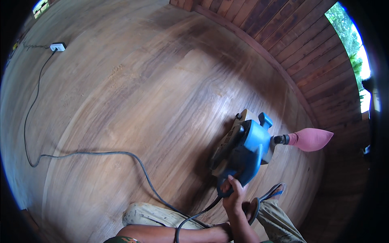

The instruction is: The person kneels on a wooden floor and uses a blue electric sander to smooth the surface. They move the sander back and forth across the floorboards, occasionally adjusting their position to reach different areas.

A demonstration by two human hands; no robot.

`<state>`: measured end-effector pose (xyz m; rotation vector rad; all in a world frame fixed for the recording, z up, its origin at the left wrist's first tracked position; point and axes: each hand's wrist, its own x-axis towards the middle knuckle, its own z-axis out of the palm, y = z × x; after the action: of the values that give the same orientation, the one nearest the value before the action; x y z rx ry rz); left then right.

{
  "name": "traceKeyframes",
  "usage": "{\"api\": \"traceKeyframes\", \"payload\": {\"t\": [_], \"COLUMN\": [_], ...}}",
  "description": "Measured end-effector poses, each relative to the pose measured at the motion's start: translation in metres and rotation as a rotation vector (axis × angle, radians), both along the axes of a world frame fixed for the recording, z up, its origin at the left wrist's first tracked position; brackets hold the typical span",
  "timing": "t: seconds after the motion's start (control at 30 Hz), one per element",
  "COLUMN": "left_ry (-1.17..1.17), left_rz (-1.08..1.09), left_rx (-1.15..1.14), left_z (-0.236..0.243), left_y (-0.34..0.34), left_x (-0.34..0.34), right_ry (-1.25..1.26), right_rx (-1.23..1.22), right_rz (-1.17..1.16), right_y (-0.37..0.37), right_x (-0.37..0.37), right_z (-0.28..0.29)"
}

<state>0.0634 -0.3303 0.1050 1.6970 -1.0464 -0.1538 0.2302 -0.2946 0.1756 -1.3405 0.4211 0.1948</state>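
Note:
My right hand (pixel 232 193) grips the rear handle of a blue belt sander (pixel 249 137) on the wooden floor (pixel 170 93). A pink dust bag (pixel 310 139) sticks out from its right side on a black fitting. My left forearm (pixel 162 234) lies across the lower edge; my left hand (pixel 221 231) is beside and partly behind my right forearm, its fingers hidden. A black power cord (pixel 113 153) leaves the sander handle, passes over my left forearm and snakes over the floor. My sandaled foot (pixel 277 190) is right of the handle, with my trouser legs below.
At the far left a white power strip (pixel 60 47) has the cord plugged in. A little sawdust (pixel 116 72) lies on the floor. A reddish plank wall (pixel 283 44) runs along the top and right, with an opening (pixel 346 48) showing greenery and bright light.

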Motion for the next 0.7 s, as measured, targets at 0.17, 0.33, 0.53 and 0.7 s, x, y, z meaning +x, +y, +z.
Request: {"api": "traceKeyframes", "payload": {"t": [0.17, 0.33, 0.53, 0.7], "left_ry": [0.016, 0.216, 0.435, 0.568], "left_rz": [0.041, -0.195, 0.051, 0.033], "left_rx": [0.019, 0.109, -0.053, -0.058], "left_z": [-0.01, 0.008, 0.033, 0.047], "left_y": [-0.001, 0.002, 0.045, 0.07], "left_x": [0.004, 0.023, 0.036, 0.058], "right_ry": [-0.098, -0.165, -0.186, -0.177], "right_rx": [0.002, 0.01, -0.004, 0.015], "right_rz": [0.04, 0.101, 0.086, 0.087], "right_y": [-0.012, -0.024, -0.027, -0.028], "right_x": [0.085, 0.234, 0.356, 0.384], "right_z": [-0.023, -0.031, -0.042, -0.045]}}
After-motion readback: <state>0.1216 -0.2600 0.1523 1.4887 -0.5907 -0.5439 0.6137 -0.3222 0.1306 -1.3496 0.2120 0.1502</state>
